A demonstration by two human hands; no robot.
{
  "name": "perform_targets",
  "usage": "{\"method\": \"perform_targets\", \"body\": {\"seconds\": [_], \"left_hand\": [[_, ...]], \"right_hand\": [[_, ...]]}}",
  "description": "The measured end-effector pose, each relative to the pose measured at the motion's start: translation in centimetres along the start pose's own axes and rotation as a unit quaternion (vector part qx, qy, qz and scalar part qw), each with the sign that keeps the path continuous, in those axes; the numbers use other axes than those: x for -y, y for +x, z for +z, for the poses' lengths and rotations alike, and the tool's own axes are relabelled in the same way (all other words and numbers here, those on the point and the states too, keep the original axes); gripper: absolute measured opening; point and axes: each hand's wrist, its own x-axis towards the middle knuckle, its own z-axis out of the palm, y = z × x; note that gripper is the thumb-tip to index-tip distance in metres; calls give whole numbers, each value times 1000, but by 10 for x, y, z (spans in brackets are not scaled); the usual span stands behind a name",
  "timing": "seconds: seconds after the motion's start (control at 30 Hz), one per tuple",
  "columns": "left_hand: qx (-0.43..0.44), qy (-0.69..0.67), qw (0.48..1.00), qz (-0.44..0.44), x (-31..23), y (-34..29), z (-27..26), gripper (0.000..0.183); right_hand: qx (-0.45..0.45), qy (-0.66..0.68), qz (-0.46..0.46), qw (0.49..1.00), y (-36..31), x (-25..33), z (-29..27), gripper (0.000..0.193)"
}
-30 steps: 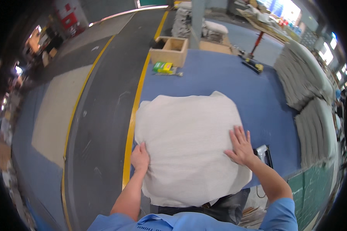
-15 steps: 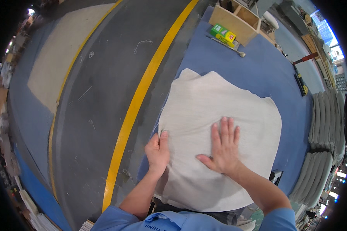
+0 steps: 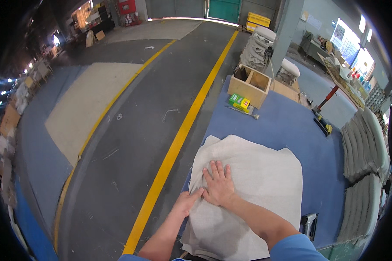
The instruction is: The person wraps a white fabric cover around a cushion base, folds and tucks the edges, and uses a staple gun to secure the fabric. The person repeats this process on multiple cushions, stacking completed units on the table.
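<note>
A large pale beige sheet of coarse woven cloth (image 3: pixel 248 195) is spread on the blue felt-covered tabletop (image 3: pixel 287 126), near its left edge, close to the yellow floor line (image 3: pixel 178 143); its far and right borders lie fairly flat, while the near left corner is seen to hang slightly over the tabletop's edge. The right hand (image 3: pixel 217 187) is laid flat on the cloth, fingers spread and pointing away, so nothing is clasped by it; it is pressed palm-down on the left part of the sheet. The left hand (image 3: pixel 188 203) is placed just beside it at the cloth's left border, touching the right hand; its fingers seem curled at the edge, but whether the cloth is pinched in its grip cannot be told.

As a judgement, the spreading of the sheet appears largely done, since most of it lies open and unfolded; what seems left is the smoothing or aligning of the left border, where soft ripples and an uneven edge are still visible, and of the near corner.

Further off, an open wooden box (image 3: pixel 249 85) and a green and yellow packet (image 3: pixel 239 102) are set at the far end of the tabletop; stacks of grey padded pieces (image 3: pixel 361 148) are piled at the right; a dark stapler-like tool (image 3: pixel 308 224) lies just beside the cloth's near right corner.
</note>
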Motion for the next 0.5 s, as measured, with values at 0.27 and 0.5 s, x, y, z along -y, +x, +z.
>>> {"method": "perform_targets", "body": {"seconds": [0.27,0.5], "left_hand": [[-29,213,975,-65,-37,-22,4,89],[-102,184,977,23,-29,-11,21,74]], "right_hand": [[-25,29,10,999,-5,-3,7,73],[-33,36,10,999,-8,2,5,69]]}}
